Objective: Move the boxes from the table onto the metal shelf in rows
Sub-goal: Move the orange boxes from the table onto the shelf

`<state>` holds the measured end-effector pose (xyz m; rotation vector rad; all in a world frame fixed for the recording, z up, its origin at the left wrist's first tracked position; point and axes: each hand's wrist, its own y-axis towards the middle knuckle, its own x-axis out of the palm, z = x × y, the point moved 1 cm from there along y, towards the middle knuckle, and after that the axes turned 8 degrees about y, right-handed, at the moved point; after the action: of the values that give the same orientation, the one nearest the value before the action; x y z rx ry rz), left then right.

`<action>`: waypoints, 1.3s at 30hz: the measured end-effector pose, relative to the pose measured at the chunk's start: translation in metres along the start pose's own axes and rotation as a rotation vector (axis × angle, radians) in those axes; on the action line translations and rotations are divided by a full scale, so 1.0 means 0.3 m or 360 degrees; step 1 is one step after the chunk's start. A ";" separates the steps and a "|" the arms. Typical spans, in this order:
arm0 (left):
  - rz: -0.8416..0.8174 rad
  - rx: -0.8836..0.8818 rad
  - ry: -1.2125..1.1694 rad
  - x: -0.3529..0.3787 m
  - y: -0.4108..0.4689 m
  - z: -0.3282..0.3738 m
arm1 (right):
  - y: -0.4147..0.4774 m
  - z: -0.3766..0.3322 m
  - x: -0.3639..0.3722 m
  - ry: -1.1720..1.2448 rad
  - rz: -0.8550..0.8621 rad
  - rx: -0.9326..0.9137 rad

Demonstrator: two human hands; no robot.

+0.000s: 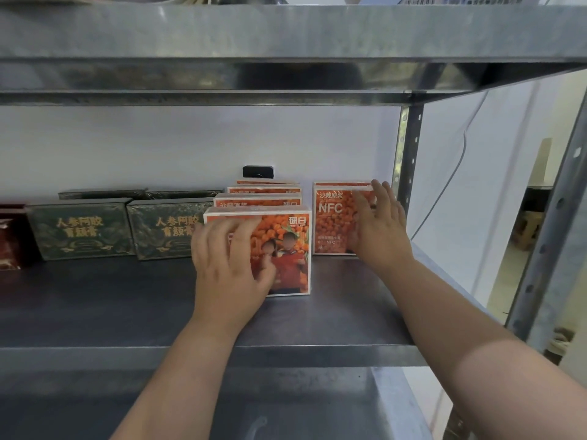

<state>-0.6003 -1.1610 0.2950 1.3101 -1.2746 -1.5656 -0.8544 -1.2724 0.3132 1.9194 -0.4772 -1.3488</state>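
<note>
Both bare hands reach onto the middle board of the metal shelf [95, 312]; the left hand [227, 265] lies flat against the face of the front orange box [286, 252], fingers spread and slightly curled over its upper left part, thumb across the printed picture, so it presses rather than pinches; that box stands upright at the head of a row, with three more orange boxes [263, 198] lined up close behind it, only their top edges showing; the right hand [379, 223] is open, fingers spread and pointing up, its palm laid against the right part of the NFC box [333, 220], which stands upright just beside the row, near the shelf's perforated right post [408, 147]; another box edge shows directly behind it; to the left of the orange row stand two dark green boxes [127, 228] with gold lettering, side by side, with more green boxes behind them; a red box [11, 239] sits at the far left edge; a small black object [258, 171] is fixed to the white wall behind.
</note>
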 end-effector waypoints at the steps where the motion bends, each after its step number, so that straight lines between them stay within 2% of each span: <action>1: 0.0033 0.0017 -0.0041 -0.006 -0.005 0.002 | -0.009 -0.005 -0.006 0.0006 0.0033 -0.0026; 2: -0.0010 0.0031 -0.0107 -0.013 -0.008 0.006 | -0.020 -0.011 -0.015 0.0005 0.0042 -0.0044; 4: -0.0289 0.0038 -0.0258 -0.025 -0.012 0.013 | -0.047 -0.027 -0.037 0.0007 -0.0082 -0.0069; 8: -0.0861 0.0016 -0.0418 -0.049 -0.036 0.012 | -0.158 -0.075 -0.083 0.0050 -0.0663 -0.0032; 11: -0.1142 0.0063 -0.0427 -0.059 -0.069 0.011 | -0.258 -0.097 -0.124 0.0210 -0.0916 0.0100; 14: -0.1362 0.0153 -0.0328 -0.068 -0.107 0.031 | -0.336 -0.114 -0.191 0.0167 -0.1043 0.0202; 18: -0.1356 0.0290 -0.0145 -0.094 -0.175 0.064 | -0.444 -0.188 -0.258 -0.0063 -0.1049 0.0168; 22: -0.1345 0.0432 0.0035 -0.125 -0.232 0.086 | -0.605 -0.253 -0.283 -0.0087 -0.0787 0.0209; 25: -0.1289 0.0461 0.0006 -0.173 -0.280 0.096 | -0.738 -0.298 -0.300 -0.0195 -0.0883 0.0235; 29: -0.1295 0.0489 -0.0130 -0.286 -0.390 0.160 | -0.926 -0.364 -0.349 -0.0156 -0.0965 0.0217; 34: -0.1524 0.0456 -0.0495 -0.419 -0.633 0.313 | -1.189 -0.359 -0.390 -0.0012 -0.1117 0.0460; 39: -0.1974 0.0559 -0.0615 -0.513 -0.849 0.447 | -1.488 -0.335 -0.449 0.0073 -0.1352 0.0760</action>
<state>-0.6790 -0.9204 0.0889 2.3553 -0.9619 -2.5811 -0.8608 -0.8516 0.0885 2.7107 0.0927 -1.8059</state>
